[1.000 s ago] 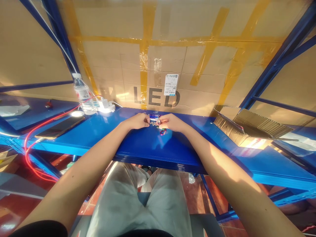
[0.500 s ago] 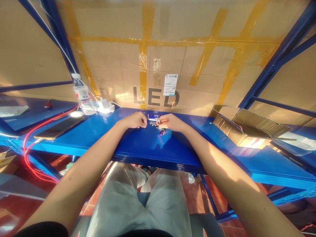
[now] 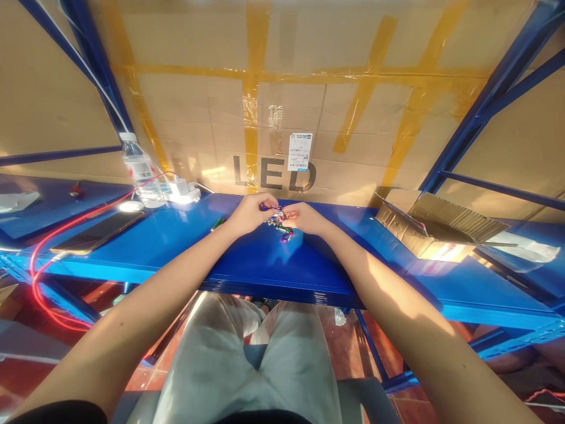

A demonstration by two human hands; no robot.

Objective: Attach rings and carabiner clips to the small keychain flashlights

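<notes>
Above the blue tabletop (image 3: 265,259), my left hand (image 3: 251,214) has its fingers closed on a small shiny purple-blue metal piece (image 3: 267,206). Close against it on the right, my right hand (image 3: 305,217) pinches with thumb and forefinger; what it holds is too small to make out. Several tiny silver parts show between and below the fingertips. Just below my right hand lies a glossy multicoloured metal clasp (image 3: 287,235), pink, green and purple. A small green item (image 3: 217,224) rests beside my left wrist, partly hidden by it.
Left on the table are a water bottle (image 3: 142,171), a white plug adapter (image 3: 183,191), a phone (image 3: 99,231) and a glowing red cable (image 3: 37,259). An open cardboard box (image 3: 435,232) stands at the right. Behind rises a large taped carton (image 3: 212,135) marked LED.
My left hand has moved right to meet my right hand and now grips the purple-blue piece. The green item has come into view beside my left wrist. The view has shifted slightly.
</notes>
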